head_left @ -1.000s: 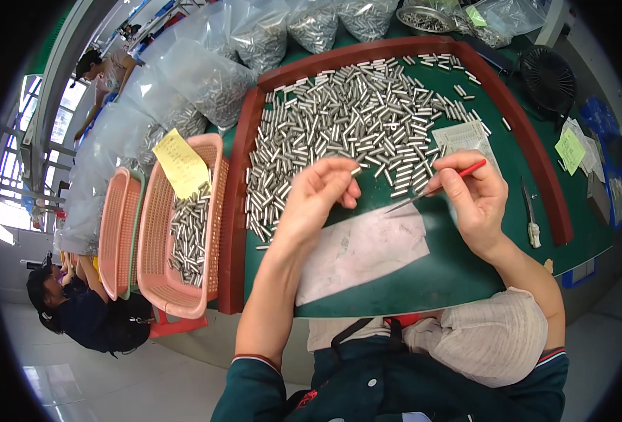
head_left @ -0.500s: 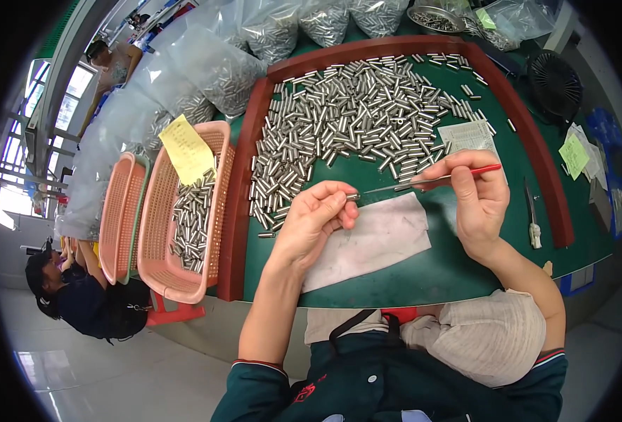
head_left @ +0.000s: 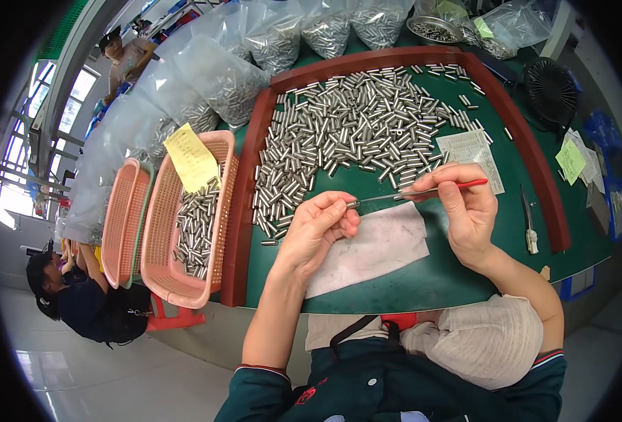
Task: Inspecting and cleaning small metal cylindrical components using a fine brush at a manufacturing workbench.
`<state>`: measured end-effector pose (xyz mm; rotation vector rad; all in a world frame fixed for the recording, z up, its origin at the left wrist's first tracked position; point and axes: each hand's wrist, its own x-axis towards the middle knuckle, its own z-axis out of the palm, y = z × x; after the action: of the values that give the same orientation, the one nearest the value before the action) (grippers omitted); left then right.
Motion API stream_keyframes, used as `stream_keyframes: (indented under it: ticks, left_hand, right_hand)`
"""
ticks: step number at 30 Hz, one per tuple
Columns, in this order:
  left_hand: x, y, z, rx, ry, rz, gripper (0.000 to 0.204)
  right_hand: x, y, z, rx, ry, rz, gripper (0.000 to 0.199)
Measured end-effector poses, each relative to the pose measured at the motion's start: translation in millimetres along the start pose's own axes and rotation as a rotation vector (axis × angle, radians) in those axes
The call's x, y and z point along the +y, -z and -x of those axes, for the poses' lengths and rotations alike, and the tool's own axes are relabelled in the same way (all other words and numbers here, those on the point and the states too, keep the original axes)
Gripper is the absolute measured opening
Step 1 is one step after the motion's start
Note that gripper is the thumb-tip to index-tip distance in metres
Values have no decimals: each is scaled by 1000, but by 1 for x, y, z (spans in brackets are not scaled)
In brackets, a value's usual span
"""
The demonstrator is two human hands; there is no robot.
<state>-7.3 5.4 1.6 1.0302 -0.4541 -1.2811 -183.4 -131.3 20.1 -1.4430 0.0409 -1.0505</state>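
My left hand (head_left: 316, 231) pinches a small shiny metal cylinder (head_left: 354, 205) between thumb and forefinger. My right hand (head_left: 470, 216) grips a slim red-handled tool (head_left: 474, 183) like a pen; its thin metal shaft points left, with the tip at or very close to the cylinder's end. Whether the tip goes inside cannot be made out. Beneath both hands lies a pale, smudged cloth (head_left: 374, 250) on the green table mat (head_left: 402, 294). Beyond them spreads a large heap of similar metal cylinders (head_left: 346, 126), with a few loose ones at its edges.
A dark red wooden frame (head_left: 239, 232) borders the heap. To its left stand a pink basket (head_left: 157, 271) of cylinders and another pink basket (head_left: 116, 239). Bags of parts (head_left: 272, 49) line the back. On the right are tweezers-like tool (head_left: 530, 228), printed paper (head_left: 472, 155) and black fan (head_left: 551, 91).
Both hands appear slightly lower in the picture, as does the whole table, so the view has shifted a little. The cylinder and the red-handled tool remain held tip to end.
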Motion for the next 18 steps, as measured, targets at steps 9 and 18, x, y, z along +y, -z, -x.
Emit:
stream_keyframes:
  ticks: [9,18]
  left_hand:
    - [-1,-2,1,17,17,11,17]
    - [-3,-2,0,-3,-20,23,16]
  right_hand:
    - [0,-2,1,-8,19,-33,10]
    - [2,-1,2,1,10,36,9]
